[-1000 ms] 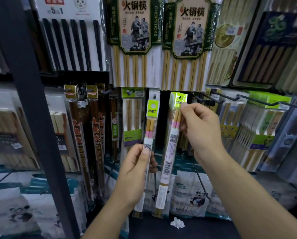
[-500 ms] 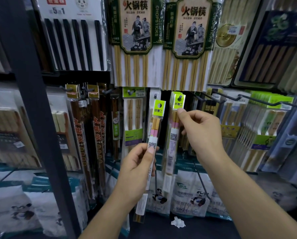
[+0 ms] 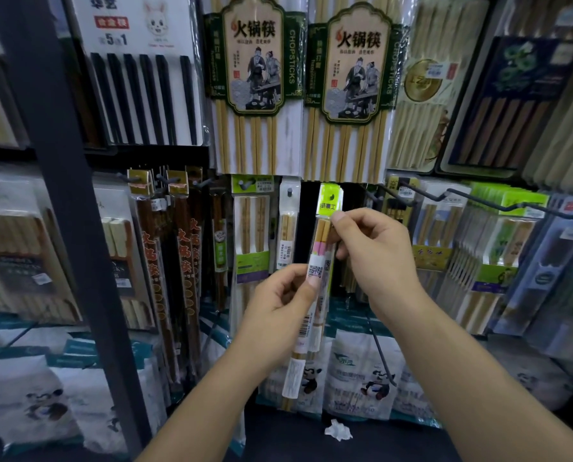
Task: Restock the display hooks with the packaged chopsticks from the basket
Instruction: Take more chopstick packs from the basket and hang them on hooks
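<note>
Slim chopstick packs with a lime-green header card hang stacked together in the middle of the display, the front pack's white QR label facing me. My left hand pinches the front pack at mid-length, thumb on the label. My right hand pinches the packs just under the green header, fingertip at its lower edge. The hook they hang from is hidden behind the header. No basket is in view.
Two large hot-pot chopstick packs hang above. Dark brown packs hang left, beside a dark upright post. Long bare hooks stick out to the right. Panda-printed bags and a crumpled paper scrap lie below.
My left hand has brought its pack rightward and up against the pack in my right hand; the two green headers now overlap.
</note>
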